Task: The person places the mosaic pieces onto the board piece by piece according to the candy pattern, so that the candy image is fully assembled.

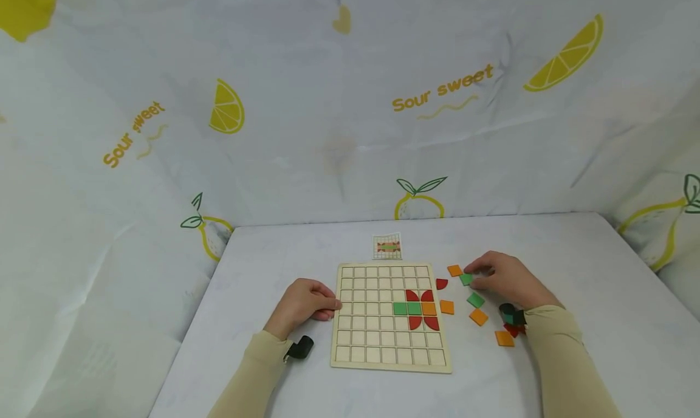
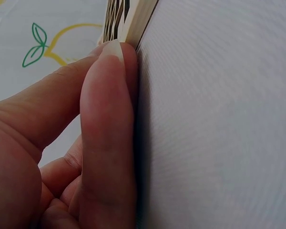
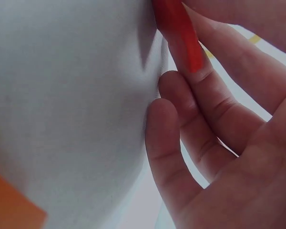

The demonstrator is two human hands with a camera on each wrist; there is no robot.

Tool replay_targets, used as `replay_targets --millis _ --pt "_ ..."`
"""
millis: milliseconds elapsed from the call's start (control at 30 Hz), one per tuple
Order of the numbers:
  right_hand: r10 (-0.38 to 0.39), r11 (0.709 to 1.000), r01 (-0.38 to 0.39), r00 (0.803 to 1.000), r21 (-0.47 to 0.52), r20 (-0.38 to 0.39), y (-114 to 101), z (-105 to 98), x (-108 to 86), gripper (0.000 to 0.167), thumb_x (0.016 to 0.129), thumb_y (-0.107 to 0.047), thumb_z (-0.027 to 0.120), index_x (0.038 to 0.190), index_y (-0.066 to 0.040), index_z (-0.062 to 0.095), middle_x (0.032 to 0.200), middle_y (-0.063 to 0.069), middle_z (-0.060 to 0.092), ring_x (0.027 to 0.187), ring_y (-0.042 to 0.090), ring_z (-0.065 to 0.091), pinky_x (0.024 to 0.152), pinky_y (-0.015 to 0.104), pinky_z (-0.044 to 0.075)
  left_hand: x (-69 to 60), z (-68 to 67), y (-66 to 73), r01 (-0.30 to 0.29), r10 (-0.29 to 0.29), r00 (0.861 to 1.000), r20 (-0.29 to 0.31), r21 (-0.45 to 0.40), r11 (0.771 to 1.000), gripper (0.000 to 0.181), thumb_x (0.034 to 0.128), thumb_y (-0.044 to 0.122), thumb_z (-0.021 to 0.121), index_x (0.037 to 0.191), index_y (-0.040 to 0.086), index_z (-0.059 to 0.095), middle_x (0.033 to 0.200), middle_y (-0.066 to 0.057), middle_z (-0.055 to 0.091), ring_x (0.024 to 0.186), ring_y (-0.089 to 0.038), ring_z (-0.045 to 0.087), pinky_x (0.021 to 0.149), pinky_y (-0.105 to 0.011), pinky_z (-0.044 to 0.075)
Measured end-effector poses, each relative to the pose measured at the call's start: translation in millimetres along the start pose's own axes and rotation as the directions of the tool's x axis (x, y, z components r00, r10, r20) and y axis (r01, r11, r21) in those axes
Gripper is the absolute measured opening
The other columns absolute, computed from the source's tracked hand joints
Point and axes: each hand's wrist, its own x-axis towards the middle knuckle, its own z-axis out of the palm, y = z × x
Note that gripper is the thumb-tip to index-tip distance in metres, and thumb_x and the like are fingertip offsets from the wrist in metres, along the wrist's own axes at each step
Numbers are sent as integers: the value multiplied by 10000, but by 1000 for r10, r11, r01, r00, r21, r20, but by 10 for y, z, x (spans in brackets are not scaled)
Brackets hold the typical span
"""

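A pale wooden grid board (image 1: 361,339) lies on the table, with green, orange and red pieces set in its right half. My left hand (image 1: 306,302) holds the board's left edge; in the left wrist view the thumb and a finger (image 2: 107,105) meet at that edge. My right hand (image 1: 508,278) is over the loose pieces right of the board, its fingertips around a green square tile (image 1: 466,279) in the head view. The right wrist view shows a red piece (image 3: 178,33) pinched in the fingers; the head view does not show it there.
A small pattern card (image 1: 387,246) lies behind the board. Loose orange tiles (image 1: 478,316), a green tile (image 1: 476,299) and a red quarter-round piece (image 1: 442,283) lie to its right. More red pieces (image 1: 513,329) are partly under the right wrist. A printed cloth hangs behind the table.
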Motion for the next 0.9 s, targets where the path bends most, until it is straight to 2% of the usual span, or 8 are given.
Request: replay_targets --millis 200,533,733,900 --pt "15 1000 -15 1000 -23 -6 19 15 -12 306 981 -223 780 1255 -87 773 1322 199 683 1147 362 610 991 576 571 11 9 -13 -3 3 1000 16 -24 1000 291 828 234 962 992 75 780 814 -20 803 680 -83 743 674 -247 645" --pt "14 1000 -14 1000 -28 -10 29 27 12 304 967 -230 793 1236 -87 778 1297 190 691 1128 354 609 979 562 577 12 4 -15 1 -1 1000 14 -18 1000 279 826 241 963 977 82 789 821 -28 799 687 -92 748 684 -260 652" --pt "-9 1000 8 1000 -27 -24 11 21 5 303 948 -280 831 1200 -115 797 1233 136 717 1071 302 617 886 421 573 14 -1 -21 -3 3 1000 12 -13 1000 285 820 252 968 969 86 790 820 -25 799 688 -91 746 689 -259 651" --pt "-6 1000 6 1000 18 7 -65 39 -32 347 933 -348 852 1208 -145 794 1200 95 717 1062 277 615 836 343 540 15 3 -15 -5 5 1000 8 -5 1000 291 820 256 969 973 86 789 818 -24 801 691 -90 750 684 -256 648"
